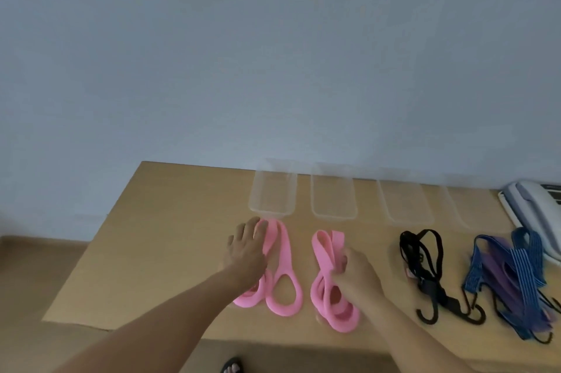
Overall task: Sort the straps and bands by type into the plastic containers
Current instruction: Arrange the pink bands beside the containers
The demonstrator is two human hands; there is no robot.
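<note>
While my left hand (247, 251) lies on the upper loop of the first pink band (283, 269) with its fingers spread and nearly straight, the fingers of my right hand (359, 278) are curled tight around the middle of the second pink band (323, 254). Both bands lie on the counter (151, 236). The first runs from under my left fingertips back along my wrist. The second bunches in loops both ahead of my right fingers and behind them.

Just beyond my left fingertips stands the first container (271, 196) of clear plastic, and the second container (334, 198) sits beyond my right fingers. The third container (405, 204) and fourth container (464, 208) carry the row on to the right of my right fingers; motion blur smears both.

To the right of my right fingers, apart from them, lies a black hooked cord (425, 269). Farther right is a heap of blue striped and purple straps (513, 275) with hooks. A pale telephone (534, 208) sits beyond that heap.
</note>
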